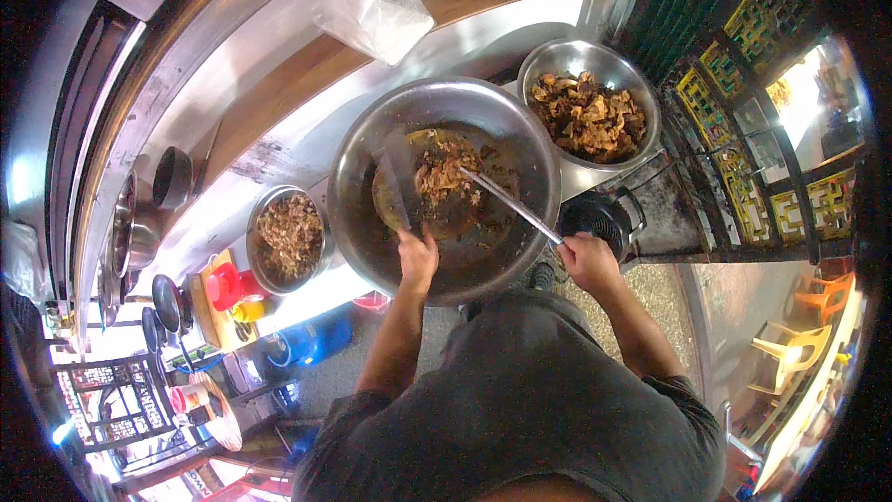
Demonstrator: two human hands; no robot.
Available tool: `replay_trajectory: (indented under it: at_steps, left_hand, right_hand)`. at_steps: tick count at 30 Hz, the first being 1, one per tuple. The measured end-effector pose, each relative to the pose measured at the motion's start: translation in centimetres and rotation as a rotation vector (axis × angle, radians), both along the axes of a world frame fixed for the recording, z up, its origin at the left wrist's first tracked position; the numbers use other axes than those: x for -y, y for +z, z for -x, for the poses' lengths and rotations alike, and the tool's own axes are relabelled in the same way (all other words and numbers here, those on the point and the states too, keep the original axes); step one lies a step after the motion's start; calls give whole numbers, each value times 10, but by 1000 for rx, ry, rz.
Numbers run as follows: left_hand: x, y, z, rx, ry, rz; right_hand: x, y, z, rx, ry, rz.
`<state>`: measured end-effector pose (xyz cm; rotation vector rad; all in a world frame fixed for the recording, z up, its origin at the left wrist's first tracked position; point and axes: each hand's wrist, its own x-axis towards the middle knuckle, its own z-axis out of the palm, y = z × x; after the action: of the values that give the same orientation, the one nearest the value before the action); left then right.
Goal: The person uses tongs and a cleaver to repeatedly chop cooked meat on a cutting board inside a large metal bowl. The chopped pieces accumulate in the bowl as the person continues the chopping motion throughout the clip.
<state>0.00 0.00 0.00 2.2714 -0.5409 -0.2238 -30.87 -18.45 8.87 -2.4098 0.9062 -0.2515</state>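
In front of me stands a large metal basin with a round, worn chopping board inside it. Brown chopped meat lies on the board, and scraps are scattered around it. My left hand is closed on a cleaver, whose broad blade is smeared by motion over the board's left side. From the right, my right hand grips a long, narrow metal utensil. Its tip reaches the meat; its exact kind is unclear.
A metal bowl of larger browned pieces stands beyond the basin to the right. To the left is a smaller bowl of chopped meat. A dark pot sits near my right hand. A plastic bag lies at the back.
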Motion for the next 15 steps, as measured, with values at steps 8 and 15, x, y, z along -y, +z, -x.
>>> replay_trajectory:
  at_steps: [8, 15]
  left_hand:
    - [42, 31, 3, 27, 12, 40]
    - [51, 32, -16, -99, -88, -251]
  right_hand:
    - [20, 7, -3, -22, -49, 42]
    - [20, 5, -1, -32, -45, 41]
